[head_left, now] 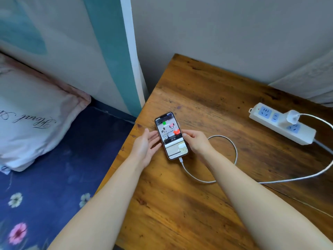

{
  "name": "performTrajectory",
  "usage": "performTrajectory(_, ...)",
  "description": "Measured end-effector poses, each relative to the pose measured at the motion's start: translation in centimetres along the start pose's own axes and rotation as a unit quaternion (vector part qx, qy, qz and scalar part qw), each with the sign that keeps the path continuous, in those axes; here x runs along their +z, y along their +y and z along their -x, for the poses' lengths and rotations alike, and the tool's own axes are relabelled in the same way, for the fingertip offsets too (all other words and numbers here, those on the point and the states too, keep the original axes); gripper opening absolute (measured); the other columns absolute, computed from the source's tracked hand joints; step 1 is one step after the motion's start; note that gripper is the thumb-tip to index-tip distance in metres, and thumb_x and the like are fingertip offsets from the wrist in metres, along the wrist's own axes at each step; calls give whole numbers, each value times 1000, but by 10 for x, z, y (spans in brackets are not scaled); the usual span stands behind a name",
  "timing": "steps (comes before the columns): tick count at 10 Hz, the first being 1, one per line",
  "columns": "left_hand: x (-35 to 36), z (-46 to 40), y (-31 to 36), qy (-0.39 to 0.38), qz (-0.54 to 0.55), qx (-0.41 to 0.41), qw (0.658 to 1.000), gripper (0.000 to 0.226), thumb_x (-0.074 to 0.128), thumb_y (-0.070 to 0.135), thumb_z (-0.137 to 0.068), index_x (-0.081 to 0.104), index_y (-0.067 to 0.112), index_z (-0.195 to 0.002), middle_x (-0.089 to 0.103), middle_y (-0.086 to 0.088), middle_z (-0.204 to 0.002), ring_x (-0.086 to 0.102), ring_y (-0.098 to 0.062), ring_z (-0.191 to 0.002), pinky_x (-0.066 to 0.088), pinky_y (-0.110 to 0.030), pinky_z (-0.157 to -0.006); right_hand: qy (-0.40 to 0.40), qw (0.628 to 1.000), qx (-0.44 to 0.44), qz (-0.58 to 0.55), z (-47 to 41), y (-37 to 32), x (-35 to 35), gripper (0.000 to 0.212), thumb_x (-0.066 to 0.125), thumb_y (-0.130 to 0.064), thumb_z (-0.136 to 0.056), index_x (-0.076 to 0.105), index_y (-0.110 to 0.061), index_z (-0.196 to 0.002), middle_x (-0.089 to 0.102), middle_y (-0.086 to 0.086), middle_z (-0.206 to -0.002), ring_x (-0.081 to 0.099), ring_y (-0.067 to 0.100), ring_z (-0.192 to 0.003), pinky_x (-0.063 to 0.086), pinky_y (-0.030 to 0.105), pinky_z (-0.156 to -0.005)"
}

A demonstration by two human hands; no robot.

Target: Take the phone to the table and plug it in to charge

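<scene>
A phone with a lit screen lies face up on the wooden table, near its left edge. A white charging cable is plugged into the phone's bottom end and loops across the table to a white charger seated in a white power strip. My right hand grips the phone's right edge with thumb and fingers. My left hand is open with flat fingers beside the phone's left edge, touching it or nearly so.
A bed with a dark blue floral sheet and a white pillow lies left of the table. Grey walls stand behind, and a pale curtain hangs at the back right corner.
</scene>
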State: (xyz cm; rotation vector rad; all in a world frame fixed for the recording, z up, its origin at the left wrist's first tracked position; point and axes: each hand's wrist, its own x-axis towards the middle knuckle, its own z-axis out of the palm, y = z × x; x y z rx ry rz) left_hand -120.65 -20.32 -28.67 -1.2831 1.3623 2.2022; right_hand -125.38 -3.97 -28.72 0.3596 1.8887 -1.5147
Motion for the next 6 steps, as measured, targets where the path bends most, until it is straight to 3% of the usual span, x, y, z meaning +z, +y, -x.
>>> performTrajectory(1,-3,-4,-3,24,10,-1,1000,50,32,36,-99,44,-1,-130,51,-16,-135,52,-22,-116,44,-42,-100,-2,1000,8,20,-8,1,7,28,46,-7,-96,66,-7,-115,70,14,-109,66,22,-89,55,35,-81)
performTrajectory(2,2,-6,-6,51,16,9,999,48,32,35,-100,47,-1,-126,56,-14,-128,54,-20,-109,46,-41,-96,2,999,19,37,-12,1,8,28,46,-8,-96,67,-9,-114,70,14,-110,67,22,-88,55,35,-81)
performTrajectory(3,7,-8,-5,65,19,9,998,47,33,35,-100,47,-2,-124,58,-11,-117,54,-21,-110,48,-39,-89,8,997,3,77,-13,-1,5,29,47,-8,-95,69,-13,-112,71,10,-111,66,19,-88,54,28,-74)
performTrajectory(4,7,-9,-5,70,22,4,997,47,33,36,-99,48,-2,-123,58,-9,-111,54,-22,-111,50,-40,-88,24,983,-19,182,-16,-4,3,33,44,-9,-94,69,-17,-113,72,4,-107,63,14,-79,46,17,-55)
performTrajectory(5,8,-7,-3,66,22,-1,998,47,33,37,-99,48,-1,-123,57,-8,-110,54,-23,-111,50,-42,-90,14,960,-32,277,-19,-6,2,43,37,-2,-92,66,-17,-120,72,6,-110,62,15,-77,43,17,-49)
performTrajectory(6,9,-4,-3,62,16,-4,998,46,33,37,-99,48,1,-125,57,-8,-111,54,-22,-109,49,-42,-92,-7,959,-25,284,-17,-10,-1,52,32,4,-89,63,-21,-123,71,7,-113,63,9,-74,48,13,-48)
